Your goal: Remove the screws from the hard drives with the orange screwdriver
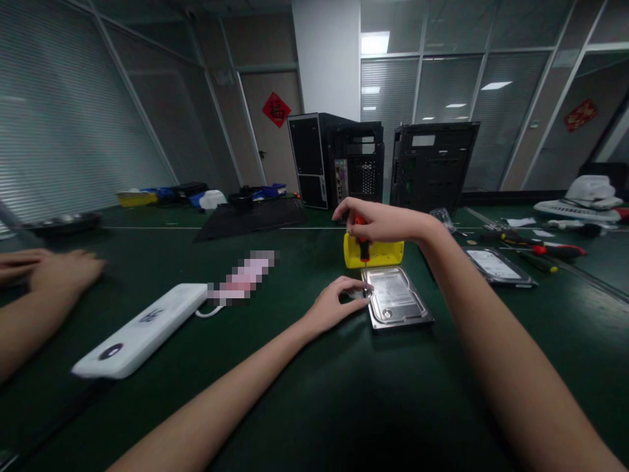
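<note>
A silver hard drive (399,295) lies flat on the dark green table in front of me. My right hand (366,219) is closed around the red and black handle of a screwdriver (364,250), which stands upright with its tip down at the drive's left edge. Beside that tip, my left hand (339,300) pinches with thumb and forefinger at the drive's left side. Whether a small part sits between those fingertips I cannot make out. Just behind the drive stands a yellow container (381,252), partly covered by my right hand.
Another hard drive (496,265) and several hand tools (555,250) lie to the right. Two black computer cases (339,160) stand at the back. A white power bank (142,331) with a cable lies left, near another person's hands (63,269). A black mat (250,219) lies behind.
</note>
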A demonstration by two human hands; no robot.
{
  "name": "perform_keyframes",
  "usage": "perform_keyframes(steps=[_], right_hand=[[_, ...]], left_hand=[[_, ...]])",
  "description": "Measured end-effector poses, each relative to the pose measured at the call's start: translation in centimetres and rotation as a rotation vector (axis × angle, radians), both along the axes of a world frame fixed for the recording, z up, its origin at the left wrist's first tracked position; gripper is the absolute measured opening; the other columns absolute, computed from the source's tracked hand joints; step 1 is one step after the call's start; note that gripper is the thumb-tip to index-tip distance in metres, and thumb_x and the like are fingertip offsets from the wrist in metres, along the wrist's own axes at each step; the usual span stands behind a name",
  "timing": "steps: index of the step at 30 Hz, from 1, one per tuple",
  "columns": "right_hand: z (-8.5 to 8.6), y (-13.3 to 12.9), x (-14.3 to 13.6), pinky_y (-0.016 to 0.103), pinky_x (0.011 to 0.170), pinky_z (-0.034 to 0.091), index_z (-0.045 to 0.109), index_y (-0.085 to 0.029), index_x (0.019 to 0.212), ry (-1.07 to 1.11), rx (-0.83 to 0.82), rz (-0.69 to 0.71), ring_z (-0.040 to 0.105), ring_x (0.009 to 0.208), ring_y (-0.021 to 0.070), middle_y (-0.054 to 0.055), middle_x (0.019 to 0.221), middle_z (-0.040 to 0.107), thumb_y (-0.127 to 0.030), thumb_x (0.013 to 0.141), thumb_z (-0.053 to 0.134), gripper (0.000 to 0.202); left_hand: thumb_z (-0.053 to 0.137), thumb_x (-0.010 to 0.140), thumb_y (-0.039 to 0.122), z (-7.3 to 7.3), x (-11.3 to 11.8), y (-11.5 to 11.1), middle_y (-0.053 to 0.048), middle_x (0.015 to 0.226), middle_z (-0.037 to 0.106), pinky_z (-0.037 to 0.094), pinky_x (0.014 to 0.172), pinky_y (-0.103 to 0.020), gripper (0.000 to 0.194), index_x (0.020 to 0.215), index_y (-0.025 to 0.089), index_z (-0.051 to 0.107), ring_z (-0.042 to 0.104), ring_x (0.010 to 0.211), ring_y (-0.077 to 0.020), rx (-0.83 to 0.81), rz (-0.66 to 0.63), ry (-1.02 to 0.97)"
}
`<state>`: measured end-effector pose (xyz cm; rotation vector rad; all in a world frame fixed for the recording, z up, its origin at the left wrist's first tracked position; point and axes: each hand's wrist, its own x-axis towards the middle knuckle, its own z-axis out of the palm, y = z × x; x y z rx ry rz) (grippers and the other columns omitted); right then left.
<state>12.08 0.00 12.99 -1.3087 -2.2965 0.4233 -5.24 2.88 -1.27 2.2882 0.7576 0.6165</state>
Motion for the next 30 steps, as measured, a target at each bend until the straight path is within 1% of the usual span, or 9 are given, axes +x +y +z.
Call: perform_keyframes(steps=[3,5,8,14,19,23,26,28,30], right_hand=[[0.19,-0.39,0.36,0.023,0.061,0.047,0.042,-0.018,0.120,0.005,-0.040,-0.060,0.056,0.076,0.0140,0.007,0.101,0.054,-0.018,0.078,0.048,0.042],[0.30,-0.57,0.52,0.024,0.064,0.048,0.042,-0.018,0.120,0.001,-0.046,-0.062,0.056,0.078,0.0145,0.007,0.101,0.054,-0.019,0.078,0.049,0.043],[0.41,-0.67,0.64,0.025,0.070,0.047,0.042,-0.019,0.120,-0.021,-0.036,-0.026,0.055,0.083,0.0151,0.006,0.100,0.053,-0.018,0.078,0.049,0.043],[0.54,-0.89,0.77,0.026,0.069,0.048,0.039,-0.020,0.123,0.016,-0.115,0.068,0.056,0.082,0.0151,0.006,0.102,0.055,-0.018,0.077,0.051,0.047],[0.57,-0.91,0.79,0.027,0.070,0.047,0.045,-0.020,0.119,0.009,-0.093,0.063,0.055,0.083,0.0158,0.006,0.100,0.055,-0.022,0.080,0.050,0.039],[0.44,-0.54,0.63,0.027,0.071,0.047,0.050,-0.019,0.112,-0.012,-0.055,0.069,0.054,0.086,0.0155,0.006,0.104,0.054,-0.029,0.080,0.053,0.034],[0.35,-0.39,0.45,0.026,0.074,0.046,0.050,-0.017,0.111,-0.020,-0.004,0.073,0.053,0.088,0.0149,0.007,0.107,0.054,-0.022,0.080,0.050,0.031],[0.36,-0.49,0.39,0.026,0.075,0.045,0.049,-0.016,0.112,-0.038,0.015,0.073,0.052,0.089,0.0150,0.007,0.107,0.053,-0.016,0.079,0.048,0.033],[0.45,-0.71,0.38,0.026,0.076,0.044,0.048,-0.016,0.114,-0.048,0.016,0.072,0.052,0.088,0.0150,0.007,0.107,0.053,-0.014,0.077,0.048,0.037]], left_hand=[[0.056,0.080,0.044,0.11,-0.06,-0.04,-0.004,0.108,0.056,0.041,0.084,-0.032,0.036,0.110,0.025,0.061,0.052,0.099,-0.0201,-0.005,0.000,0.004],[0.056,0.079,0.045,0.17,-0.07,-0.06,-0.004,0.109,0.056,0.041,0.084,-0.032,0.036,0.110,0.025,0.061,0.052,0.099,-0.0204,-0.012,0.003,0.010],[0.056,0.079,0.045,0.21,-0.07,-0.11,-0.004,0.110,0.056,0.041,0.084,-0.033,0.036,0.110,0.025,0.061,0.052,0.099,-0.0207,-0.018,0.005,0.012],[0.055,0.080,0.044,0.30,-0.10,-0.20,-0.005,0.110,0.056,0.041,0.085,-0.034,0.037,0.110,0.024,0.061,0.052,0.099,-0.0210,-0.026,0.000,0.013],[0.055,0.080,0.043,0.49,-0.09,-0.37,-0.004,0.109,0.056,0.041,0.086,-0.033,0.035,0.109,0.024,0.061,0.052,0.099,-0.0203,-0.012,0.000,0.011],[0.055,0.080,0.044,0.45,-0.08,-0.36,-0.005,0.110,0.056,0.041,0.085,-0.033,0.035,0.109,0.024,0.061,0.052,0.100,-0.0206,-0.013,0.006,0.015],[0.055,0.080,0.044,0.27,-0.07,-0.21,-0.004,0.109,0.057,0.041,0.085,-0.033,0.035,0.109,0.025,0.061,0.052,0.099,-0.0204,-0.007,0.005,0.008],[0.056,0.080,0.042,0.14,-0.04,-0.12,-0.004,0.108,0.057,0.041,0.084,-0.032,0.034,0.109,0.024,0.061,0.053,0.098,-0.0199,0.001,-0.005,0.000],[0.056,0.080,0.042,0.04,-0.01,-0.05,-0.004,0.107,0.057,0.041,0.085,-0.031,0.034,0.108,0.024,0.061,0.053,0.098,-0.0196,0.007,-0.011,-0.004]])
